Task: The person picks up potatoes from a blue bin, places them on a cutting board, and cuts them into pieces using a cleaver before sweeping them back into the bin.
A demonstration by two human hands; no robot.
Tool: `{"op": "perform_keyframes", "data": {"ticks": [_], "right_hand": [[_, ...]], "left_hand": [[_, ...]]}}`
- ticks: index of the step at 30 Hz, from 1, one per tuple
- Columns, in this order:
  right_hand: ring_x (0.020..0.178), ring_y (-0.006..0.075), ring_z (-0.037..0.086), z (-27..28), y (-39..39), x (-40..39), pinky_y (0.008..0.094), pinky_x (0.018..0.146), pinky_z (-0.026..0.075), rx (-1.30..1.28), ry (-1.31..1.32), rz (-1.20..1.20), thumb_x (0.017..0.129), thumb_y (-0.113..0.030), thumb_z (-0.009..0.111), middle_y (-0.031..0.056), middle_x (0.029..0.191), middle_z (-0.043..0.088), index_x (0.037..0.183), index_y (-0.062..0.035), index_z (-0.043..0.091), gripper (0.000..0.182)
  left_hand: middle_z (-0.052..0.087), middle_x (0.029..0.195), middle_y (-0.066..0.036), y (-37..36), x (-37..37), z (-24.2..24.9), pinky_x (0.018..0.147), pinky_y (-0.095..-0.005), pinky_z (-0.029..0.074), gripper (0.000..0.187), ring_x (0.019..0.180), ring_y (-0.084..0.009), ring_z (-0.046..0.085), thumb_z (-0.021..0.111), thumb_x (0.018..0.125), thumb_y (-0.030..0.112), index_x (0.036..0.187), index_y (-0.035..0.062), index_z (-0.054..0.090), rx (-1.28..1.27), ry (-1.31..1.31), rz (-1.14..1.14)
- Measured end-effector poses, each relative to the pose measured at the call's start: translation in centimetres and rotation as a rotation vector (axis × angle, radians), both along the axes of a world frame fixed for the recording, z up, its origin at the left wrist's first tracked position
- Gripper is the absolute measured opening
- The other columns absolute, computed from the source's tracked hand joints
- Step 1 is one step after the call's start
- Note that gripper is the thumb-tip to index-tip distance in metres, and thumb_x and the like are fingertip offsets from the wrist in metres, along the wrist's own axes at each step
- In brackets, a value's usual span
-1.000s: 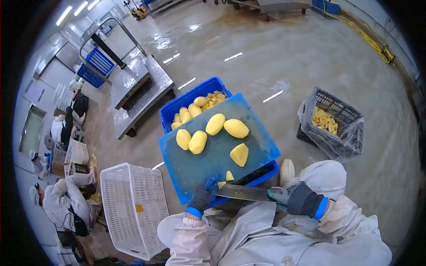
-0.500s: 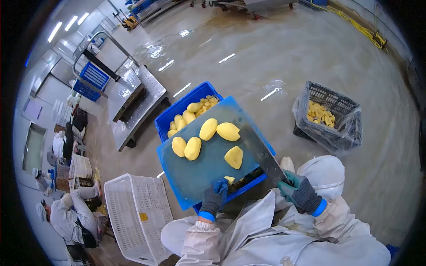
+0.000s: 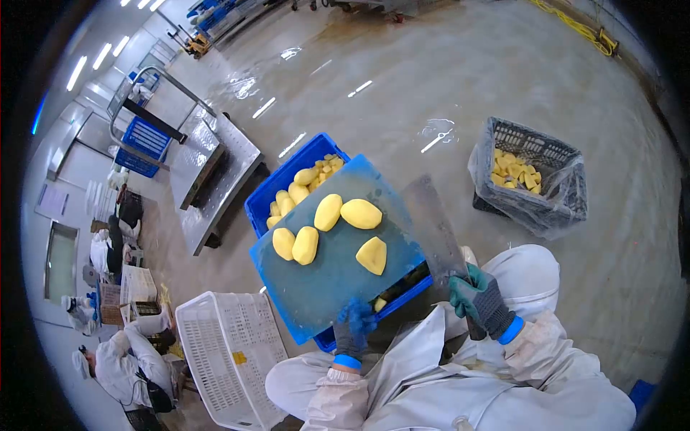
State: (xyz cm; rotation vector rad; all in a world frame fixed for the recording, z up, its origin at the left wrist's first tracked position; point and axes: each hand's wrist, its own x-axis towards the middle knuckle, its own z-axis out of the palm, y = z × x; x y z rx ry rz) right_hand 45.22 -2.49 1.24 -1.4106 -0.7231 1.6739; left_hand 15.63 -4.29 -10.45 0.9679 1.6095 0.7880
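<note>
A wide-bladed knife is in my right hand, its gloved fingers wrapped round the handle and the blade raised just off the board's right edge. My left hand, also gloved, is at the near edge of the blue cutting board; its fingers are smeared by motion. On the board lie several whole peeled potatoes and one cut potato with a flat face, nearest the knife. A small potato piece shows just past the board's near edge, over the blue crate.
The crate under the board holds more potatoes and chunks at its far end. A lined black crate with potato pieces stands at right, a white basket at left. Beyond are a metal platform cart and co-workers.
The knife has lifted away from the potatoes and swung right, off the board. The small piece has gone from the board's edge to over the crate. My left hand has moved slightly down.
</note>
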Motion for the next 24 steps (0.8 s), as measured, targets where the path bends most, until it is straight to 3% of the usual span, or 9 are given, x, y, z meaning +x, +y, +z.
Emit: {"op": "perform_keyframes", "data": {"ticks": [1,5,7,12,14,15,17,18,24], "right_hand": [[0.048,0.0074,0.047,-0.1,0.0,0.1,0.0216,0.043,0.040,-0.009,0.004,-0.004,0.090,-0.018,0.053,0.0008,0.062,0.051,0.097,-0.0046,0.056,0.016],[0.048,0.0080,0.048,-0.5,0.0,0.0,0.0221,0.043,0.041,0.019,-0.020,0.008,0.089,-0.017,0.053,0.0018,0.063,0.052,0.098,-0.0037,0.056,0.016],[0.048,0.0086,0.049,-0.5,0.0,0.0,0.0226,0.043,0.042,-0.022,-0.014,0.021,0.089,-0.016,0.053,0.0024,0.064,0.053,0.101,-0.0029,0.055,0.018],[0.049,0.0088,0.050,-0.6,0.0,-0.5,0.0226,0.043,0.043,-0.010,-0.034,0.045,0.088,-0.015,0.053,0.0025,0.064,0.053,0.106,-0.0024,0.055,0.022],[0.042,0.0116,0.049,-1.0,-0.3,-0.7,0.0239,0.039,0.041,0.016,-0.024,-0.023,0.087,-0.015,0.053,0.0052,0.058,0.054,0.091,-0.0016,0.055,0.014],[0.042,0.0116,0.049,-0.9,-0.3,-0.8,0.0239,0.039,0.041,0.016,-0.029,-0.019,0.087,-0.015,0.053,0.0052,0.058,0.054,0.091,-0.0016,0.055,0.014],[0.042,0.0117,0.050,-0.6,-0.1,-0.9,0.0241,0.039,0.041,-0.006,-0.053,-0.013,0.088,-0.014,0.053,0.0053,0.059,0.054,0.092,-0.0018,0.054,0.013],[0.042,0.0117,0.050,-0.7,0.0,-0.8,0.0241,0.039,0.041,-0.005,-0.057,-0.015,0.088,-0.014,0.053,0.0053,0.059,0.054,0.092,-0.0018,0.054,0.013],[0.046,0.0103,0.050,-1.1,0.1,-0.7,0.0239,0.041,0.042,-0.016,-0.024,-0.003,0.088,-0.015,0.054,0.0036,0.062,0.054,0.103,-0.0025,0.056,0.020]], "left_hand": [[0.064,0.098,-0.011,-0.7,-0.4,-1.3,0.079,-0.0375,0.047,0.021,0.093,-0.0261,0.058,0.054,0.089,0.022,0.099,0.0031,0.057,-0.323,-0.718,0.440],[0.064,0.103,-0.007,-1.2,0.8,-3.9,0.081,-0.0361,0.049,0.026,0.095,-0.0207,0.057,0.051,0.092,0.024,0.104,0.0015,0.056,0.162,-0.278,0.060],[0.060,0.113,-0.008,0.6,0.7,-4.2,0.087,-0.0363,0.048,0.027,0.103,-0.0245,0.053,0.053,0.091,0.021,0.110,0.0024,0.055,-0.076,-1.341,0.774],[0.056,0.119,-0.009,1.4,1.6,-4.9,0.095,-0.0361,0.044,0.029,0.107,-0.0237,0.051,0.052,0.091,0.019,0.115,0.0027,0.051,-0.066,-1.207,0.932],[0.054,0.121,-0.010,0.7,1.2,-6.8,0.095,-0.0364,0.043,0.031,0.108,-0.0236,0.049,0.052,0.091,0.020,0.117,0.0026,0.050,0.290,-0.347,0.291],[0.054,0.121,-0.010,1.2,1.6,-5.7,0.095,-0.0364,0.043,0.031,0.108,-0.0236,0.049,0.052,0.091,0.020,0.117,0.0026,0.050,0.290,-0.351,0.297],[0.055,0.120,-0.010,3.3,1.9,-3.8,0.096,-0.0359,0.041,0.029,0.107,-0.0233,0.049,0.050,0.092,0.020,0.115,0.0017,0.050,-0.019,-1.234,0.945],[0.055,0.120,-0.010,3.5,1.7,-4.2,0.096,-0.0359,0.041,0.029,0.107,-0.0233,0.049,0.050,0.092,0.020,0.115,0.0017,0.050,-0.020,-1.238,0.943],[0.059,0.110,-0.008,4.0,-2.3,-4.1,0.084,-0.0358,0.046,0.021,0.098,-0.0224,0.053,0.050,0.093,0.021,0.108,0.0065,0.053,-0.118,-1.073,0.262]]}}
